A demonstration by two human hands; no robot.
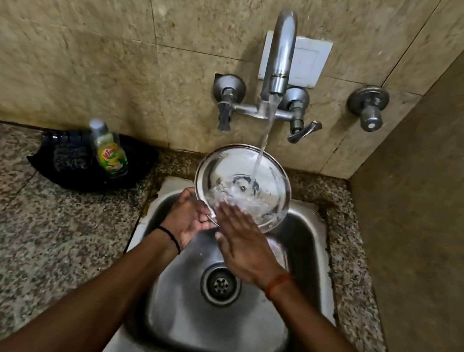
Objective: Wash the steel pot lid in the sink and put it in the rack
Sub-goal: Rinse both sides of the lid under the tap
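While water runs, left hand (187,222) grips steel lid (225,171).

I see open room low in the sink (284,332) above the drain (219,283); the tap (279,58) blocks above, the soap bottle (110,152) stands left.

Head view, steeply down, close over the sink (316,245).

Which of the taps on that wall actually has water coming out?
The tall curved spout in the middle, pouring onto the steel lid. The separate round tap off to the right shows no stream.
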